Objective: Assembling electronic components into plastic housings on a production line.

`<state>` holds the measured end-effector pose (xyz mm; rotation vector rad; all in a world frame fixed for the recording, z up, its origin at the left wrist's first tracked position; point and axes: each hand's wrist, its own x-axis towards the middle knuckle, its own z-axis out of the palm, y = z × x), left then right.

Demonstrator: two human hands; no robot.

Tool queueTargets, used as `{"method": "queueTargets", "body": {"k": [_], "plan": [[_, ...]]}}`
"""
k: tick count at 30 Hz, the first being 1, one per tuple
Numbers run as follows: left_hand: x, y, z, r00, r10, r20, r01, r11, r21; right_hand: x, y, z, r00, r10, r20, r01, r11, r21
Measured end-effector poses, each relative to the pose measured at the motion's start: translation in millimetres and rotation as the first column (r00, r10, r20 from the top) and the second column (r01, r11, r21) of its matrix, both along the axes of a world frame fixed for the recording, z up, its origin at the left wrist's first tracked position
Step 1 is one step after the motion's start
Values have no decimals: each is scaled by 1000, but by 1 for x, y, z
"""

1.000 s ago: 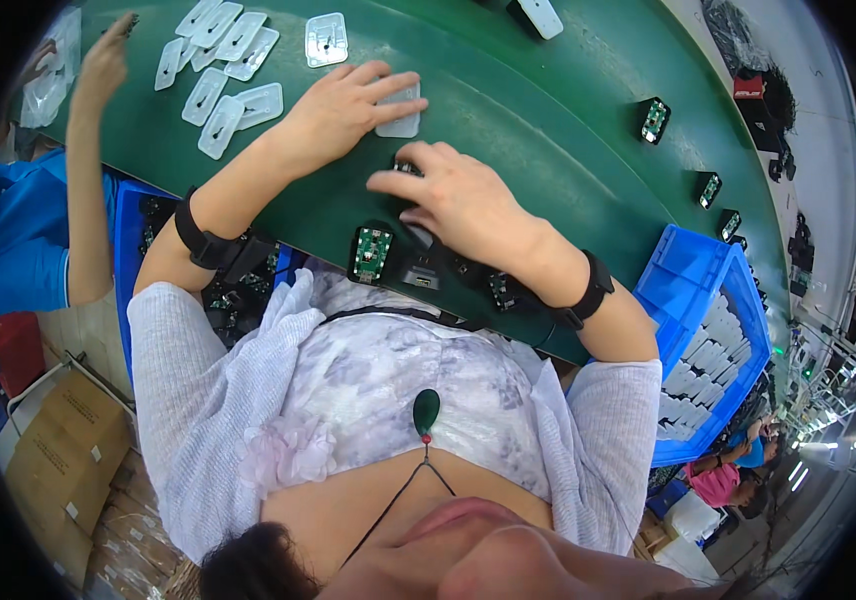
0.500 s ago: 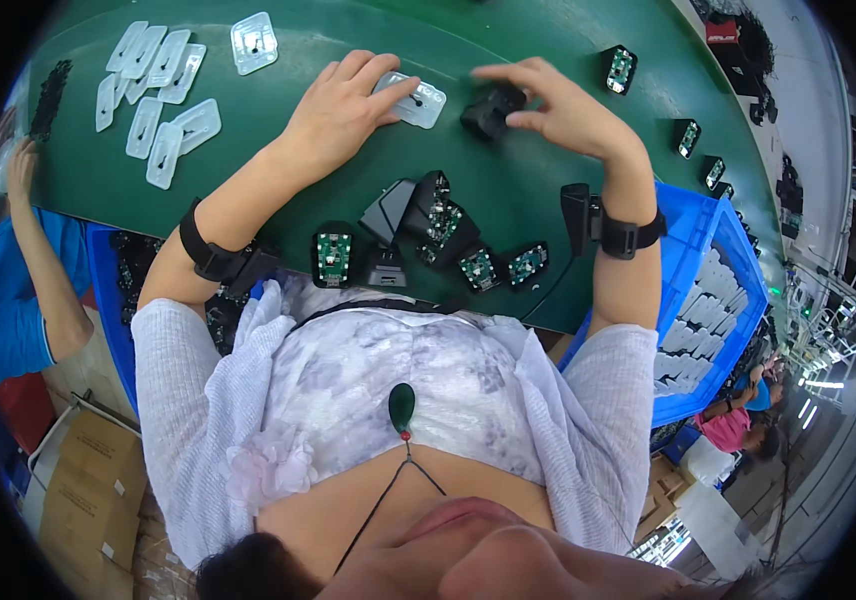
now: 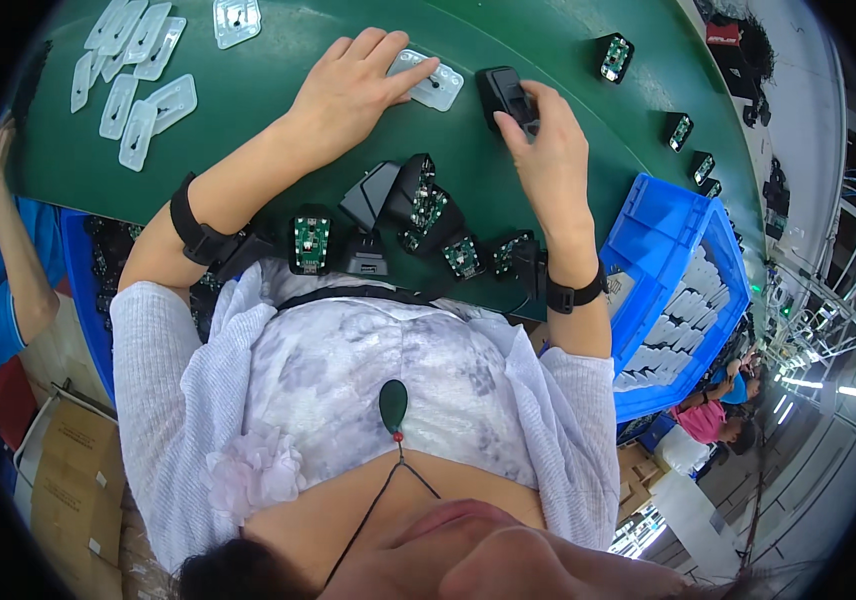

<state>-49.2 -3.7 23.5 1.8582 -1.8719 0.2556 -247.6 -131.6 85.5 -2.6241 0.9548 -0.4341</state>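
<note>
My right hand [image 3: 553, 140] grips a black plastic housing [image 3: 504, 98] at its right side, the thumb on the near edge and the fingers on the far one. Just left of it, a translucent white plastic cover [image 3: 440, 88] with a small dark part in its middle lies on the green table. My left hand [image 3: 350, 92] rests there with fingers stretched out, the index fingertip touching the cover. Between my forearms stand several black housings, some with green circuit boards [image 3: 310, 243] showing and one with a smooth dark face [image 3: 372, 192].
More translucent covers [image 3: 138, 135] lie at the far left. Black housings with boards [image 3: 612, 60] line the table's right side. A blue bin [image 3: 638, 235] holding white pieces stands at the right, another blue bin [image 3: 78, 260] at the left. A co-worker's arm [image 3: 23, 240] reaches in at far left.
The right hand has turned and drawn nearer the body, with the black housing now more upright. The left hand stays by the cover. The whole view has shifted slightly.
</note>
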Motion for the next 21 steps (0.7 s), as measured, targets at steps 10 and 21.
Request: {"method": "queueTargets", "body": {"k": [10, 21], "plan": [[18, 13, 12, 928, -52, -369, 57, 998, 2, 39, 16, 7, 921, 372, 117, -361, 926, -106], [17, 19, 0, 989, -22, -148, 22, 1000, 3, 45, 15, -5, 916, 401, 14, -398, 913, -91]]}}
